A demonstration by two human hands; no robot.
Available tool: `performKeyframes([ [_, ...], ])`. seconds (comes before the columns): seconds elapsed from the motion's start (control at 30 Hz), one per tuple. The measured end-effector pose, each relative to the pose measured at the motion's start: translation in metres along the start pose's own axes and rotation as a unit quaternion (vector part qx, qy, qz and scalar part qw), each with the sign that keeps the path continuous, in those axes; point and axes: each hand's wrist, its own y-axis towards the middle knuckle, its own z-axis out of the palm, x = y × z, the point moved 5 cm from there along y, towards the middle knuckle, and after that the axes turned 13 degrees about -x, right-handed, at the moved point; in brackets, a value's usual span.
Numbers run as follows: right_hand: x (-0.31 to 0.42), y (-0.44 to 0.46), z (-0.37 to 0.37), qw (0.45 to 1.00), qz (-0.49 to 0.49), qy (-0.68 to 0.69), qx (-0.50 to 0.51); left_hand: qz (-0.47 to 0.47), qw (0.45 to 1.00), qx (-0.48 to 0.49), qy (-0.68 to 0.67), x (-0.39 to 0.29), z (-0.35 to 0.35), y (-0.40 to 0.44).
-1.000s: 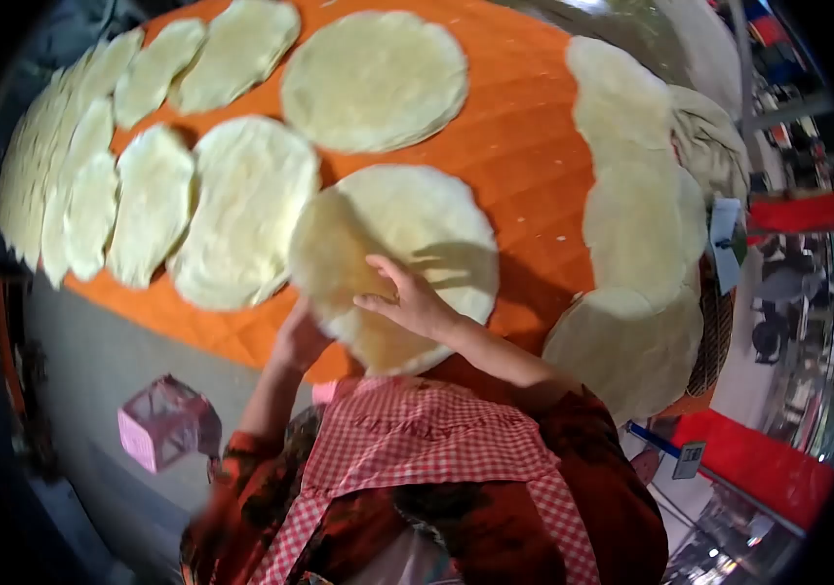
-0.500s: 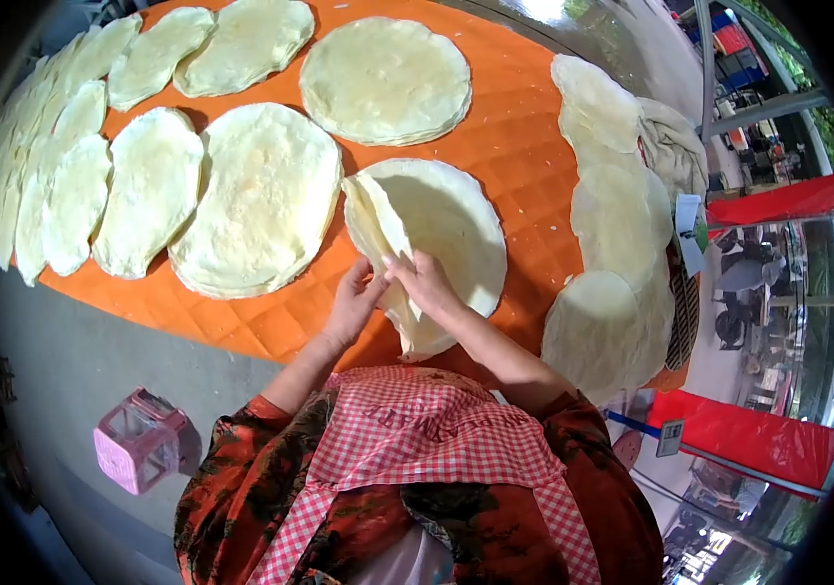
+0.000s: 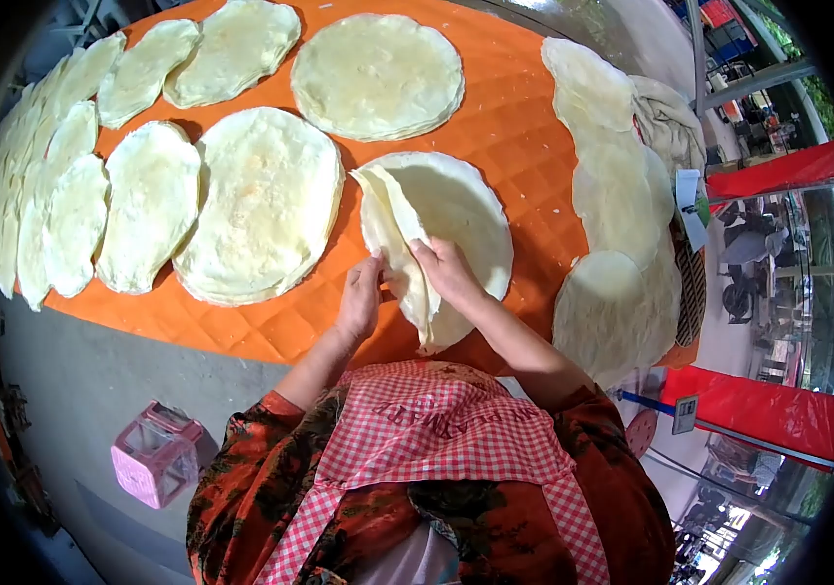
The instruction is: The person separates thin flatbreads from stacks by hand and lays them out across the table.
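A thin, pale round flatbread lies in front of me on an orange cloth. Its left side is lifted into a narrow upright fold that runs from the upper left down towards me. My left hand pinches the outer left side of this fold, fingertips closed on the thin sheet. From the other side, my right hand grips the fold a little higher, with thumb and fingers together. Whether the fold is one layer or several I cannot tell.
Stacked flatbreads stand close on the left, with another stack behind. Several more overlap at the far left. Thinner, overlapping sheets line the right edge beside a grey cloth. A pink stool stands on the floor.
My hands have drawn apart a little, the right one upwards and to the right along the fold. The folded side stands further over to the right. The whole view has shifted slightly.
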Motion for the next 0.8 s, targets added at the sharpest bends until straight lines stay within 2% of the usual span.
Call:
performKeyframes([
  [0.13,-0.009,0.000,-0.001,0.999,0.038,0.008,0.006,0.004,1.000,-0.003,-0.011,-0.001,0.009,-0.003],
  [0.27,0.002,-0.001,-0.007,0.999,0.020,0.036,-0.008,0.029,1.000,0.012,-0.002,-0.003,0.013,-0.001],
  [0.37,0.024,-0.006,-0.012,0.996,-0.026,-0.087,0.012,0.059,0.997,0.025,0.043,-0.003,0.020,0.001],
  [0.4,0.022,-0.004,-0.012,0.994,-0.062,-0.091,-0.013,0.077,0.995,0.035,0.057,0.003,0.020,0.005],
  [0.43,0.023,-0.003,-0.011,0.994,-0.044,-0.096,-0.002,0.096,0.992,0.045,0.070,0.003,0.022,0.005],
  [0.53,0.020,0.001,-0.011,0.995,-0.002,-0.101,0.022,0.060,0.993,0.046,0.095,0.005,0.024,0.009],
  [0.6,0.006,0.004,-0.011,0.996,0.009,-0.091,0.025,0.072,0.992,0.043,0.099,0.002,0.026,0.007],
  [0.7,0.020,0.008,-0.037,0.980,-0.073,-0.185,-0.028,0.119,0.992,-0.015,0.039,-0.028,0.019,0.002],
  [0.73,0.010,0.014,-0.060,0.995,-0.045,-0.068,-0.064,0.139,0.989,-0.042,0.009,-0.042,0.009,0.005],
  [0.77,0.007,0.020,-0.096,0.986,-0.013,-0.115,-0.117,0.149,0.987,-0.034,-0.041,-0.057,-0.010,0.013],
  [0.8,-0.008,0.026,-0.129,0.985,0.032,0.062,-0.157,0.150,0.985,-0.054,-0.072,-0.064,-0.043,0.027],
])
